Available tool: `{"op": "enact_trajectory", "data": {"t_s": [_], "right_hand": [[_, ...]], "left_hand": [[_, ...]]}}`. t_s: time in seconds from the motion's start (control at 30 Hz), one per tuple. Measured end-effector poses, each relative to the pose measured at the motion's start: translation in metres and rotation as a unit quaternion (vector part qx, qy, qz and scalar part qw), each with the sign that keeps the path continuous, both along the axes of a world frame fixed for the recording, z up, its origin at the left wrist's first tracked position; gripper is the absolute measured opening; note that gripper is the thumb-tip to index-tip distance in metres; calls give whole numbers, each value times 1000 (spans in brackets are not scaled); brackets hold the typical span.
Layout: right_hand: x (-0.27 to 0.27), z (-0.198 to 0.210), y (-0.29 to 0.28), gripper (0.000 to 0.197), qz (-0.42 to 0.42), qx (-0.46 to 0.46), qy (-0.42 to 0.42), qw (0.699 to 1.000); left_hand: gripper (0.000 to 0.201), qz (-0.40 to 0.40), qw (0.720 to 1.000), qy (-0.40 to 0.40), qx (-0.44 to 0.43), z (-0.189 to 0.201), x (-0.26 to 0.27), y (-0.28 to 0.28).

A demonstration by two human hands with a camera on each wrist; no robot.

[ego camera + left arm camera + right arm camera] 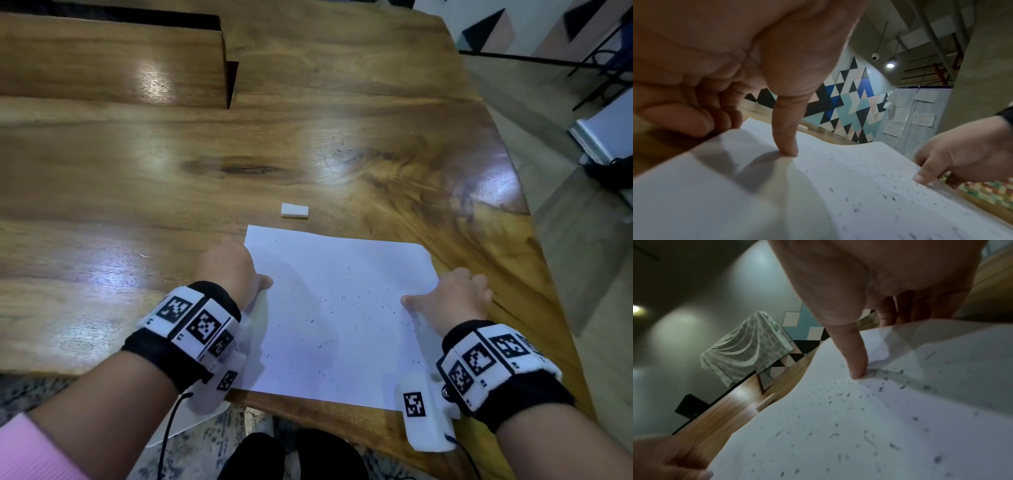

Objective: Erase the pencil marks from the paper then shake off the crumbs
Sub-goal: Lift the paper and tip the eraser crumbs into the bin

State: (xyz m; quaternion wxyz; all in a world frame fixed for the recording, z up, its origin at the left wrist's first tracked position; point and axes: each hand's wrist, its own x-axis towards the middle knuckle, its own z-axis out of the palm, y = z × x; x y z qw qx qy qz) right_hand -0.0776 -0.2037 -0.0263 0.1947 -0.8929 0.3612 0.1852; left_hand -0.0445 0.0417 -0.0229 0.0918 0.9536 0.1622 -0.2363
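A white sheet of paper [335, 308] lies near the table's front edge, strewn with several dark eraser crumbs [322, 344]. My left hand [236, 270] pinches its left edge, thumb on top and fingers curled under. My right hand [452, 294] pinches the right edge the same way. In the wrist views the paper [777, 194] [838, 434] sags in the middle between the two raised edges, my left thumb [786, 141] and right thumb [855, 356] pressing down on it. A white eraser [295, 210] lies on the wood just beyond the sheet's far edge.
The wooden table [171, 164] stretches far to the left and back, with a raised wooden block [113, 58] at the back left. Its right edge [534, 219] drops to the floor close to my right hand. A few crumbs [346, 154] lie on the wood beyond the eraser.
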Motion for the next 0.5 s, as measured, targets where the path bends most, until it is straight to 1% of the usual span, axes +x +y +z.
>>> {"op": "enact_trajectory", "data": {"t_s": [0.07,0.1,0.17,0.23,0.3,0.4,0.5], "right_hand": [[0,-2,-2,73,-9,25,-10,1000],[-1,-3,-3,67,-17,48,-24,998],[-4,-5,-7,49,-37,106,-70,991],[-8,-6,-10,41,-44,152,-109,981],[-9,-7,-14,42,-47,190,-136,971],[-8,-4,-15,47,-51,252,-154,954],[-7,-4,-20,44,-51,296,-167,939]], "left_hand": [[71,8,1000,-16,-18,-6,-3,5],[72,18,999,-25,-33,-8,-4,7],[71,23,998,-39,-54,-10,-7,10],[69,37,995,-49,-77,-11,-11,13],[69,56,992,-61,-96,-11,-13,17],[69,62,990,-74,-104,-9,-16,22],[64,74,984,-86,-134,-6,-22,26]]}}
